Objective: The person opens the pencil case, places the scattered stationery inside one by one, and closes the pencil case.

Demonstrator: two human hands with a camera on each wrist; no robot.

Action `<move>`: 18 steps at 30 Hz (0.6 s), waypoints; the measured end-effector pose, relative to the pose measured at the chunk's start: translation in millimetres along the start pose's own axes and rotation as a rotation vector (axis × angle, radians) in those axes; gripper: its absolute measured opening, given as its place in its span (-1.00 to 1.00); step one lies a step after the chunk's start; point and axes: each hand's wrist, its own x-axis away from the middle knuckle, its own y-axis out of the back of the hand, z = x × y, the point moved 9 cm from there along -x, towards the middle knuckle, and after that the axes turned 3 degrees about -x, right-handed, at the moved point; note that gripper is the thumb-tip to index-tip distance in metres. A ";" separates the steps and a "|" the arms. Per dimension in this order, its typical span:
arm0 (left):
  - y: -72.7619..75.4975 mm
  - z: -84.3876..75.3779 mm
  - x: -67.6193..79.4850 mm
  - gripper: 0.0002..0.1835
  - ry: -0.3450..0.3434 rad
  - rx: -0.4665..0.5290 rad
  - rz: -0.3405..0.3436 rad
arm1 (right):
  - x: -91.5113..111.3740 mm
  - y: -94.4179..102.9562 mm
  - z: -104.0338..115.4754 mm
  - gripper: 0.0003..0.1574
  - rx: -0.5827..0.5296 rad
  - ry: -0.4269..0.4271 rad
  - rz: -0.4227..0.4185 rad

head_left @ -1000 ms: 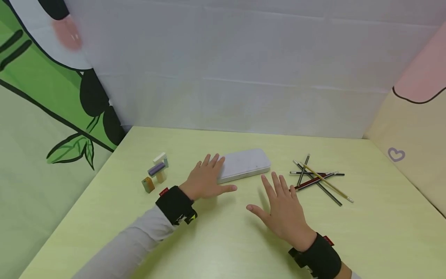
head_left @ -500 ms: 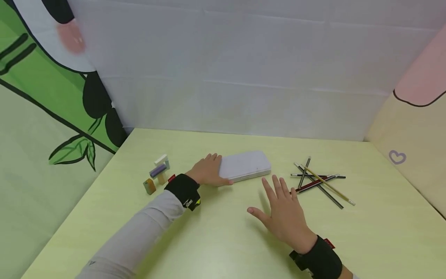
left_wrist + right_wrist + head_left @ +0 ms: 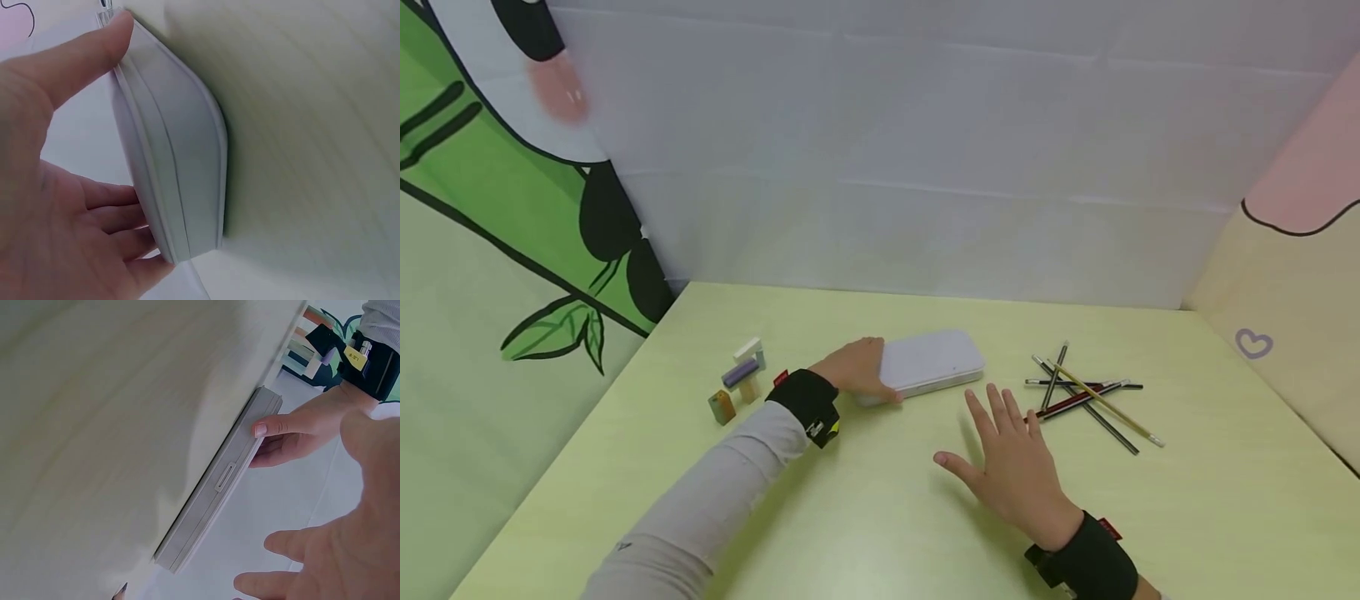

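A flat white pencil case point(image 3: 932, 358) lies closed on the table in the head view. My left hand point(image 3: 857, 367) grips its left end. In the left wrist view the thumb presses one long side of the pencil case point(image 3: 187, 150), with the other fingers at the opposite edge. The right wrist view shows a small clasp on the long side of the case point(image 3: 206, 503). My right hand point(image 3: 1018, 475) hovers with spread, straight fingers in front of the case and holds nothing. Beyond its fingertips lies a loose pile of several pencils point(image 3: 1086, 395), mostly dark, one yellowish.
Left of the case stand several small coloured blocks point(image 3: 741, 373), some leaning or stacked. The pale yellow table point(image 3: 865, 517) ends at a whitish back panel point(image 3: 880, 167). Printed panels point(image 3: 497, 275) rise at the left and right sides.
My left hand has moved forward from over the case's left end and now grips that end. The right hand stays about where it was.
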 end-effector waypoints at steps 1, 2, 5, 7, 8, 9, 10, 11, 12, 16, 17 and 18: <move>-0.6 -0.3 -0.3 -0.06 0.000 0.002 0.006 | 0.2 -0.1 0.3 0.08 0.001 0.001 0.000; -1.1 -0.7 -0.6 -0.06 0.001 0.002 0.012 | 0.3 0.0 0.4 0.07 0.003 0.003 -0.002; -1.6 -1.3 -0.9 -0.03 0.008 0.000 0.023 | 0.3 0.2 0.3 0.07 0.009 0.004 -0.006; -2.2 -1.3 -1.1 -0.01 0.015 -0.010 0.029 | 0.4 -0.7 -0.5 0.07 0.007 0.002 -0.005; -2.5 -1.2 -1.5 0.00 0.017 -0.015 0.031 | 0.5 -1.1 -0.8 0.08 0.003 0.002 -0.006; -2.8 -1.0 -1.9 0.00 0.019 -0.019 0.032 | 0.4 -2.2 -1.3 0.08 0.002 0.000 -0.002; -3.0 -0.8 -2.5 0.01 0.020 -0.020 0.031 | 0.4 -3.3 -1.9 0.09 0.001 -0.002 0.003; -3.3 -0.6 -3.2 0.01 0.021 -0.023 0.031 | 0.2 -4.3 -2.2 0.10 -0.001 -0.004 0.007; -3.8 -0.3 -4.0 0.01 0.022 -0.027 0.031 | -0.1 -5.3 -2.7 0.10 -0.004 -0.006 0.011; -4.7 1.7 -7.2 -0.03 0.025 -0.025 0.013 | -1.6 -7.2 -3.3 0.11 -0.003 -0.008 0.019; -4.8 2.2 -7.5 -0.05 0.025 -0.021 0.005 | -1.9 -7.3 -3.2 0.11 -0.003 -0.007 0.017; -4.9 2.4 -7.7 -0.08 0.023 -0.016 -0.003 | -2.1 -7.5 -3.2 0.11 -0.003 -0.005 0.017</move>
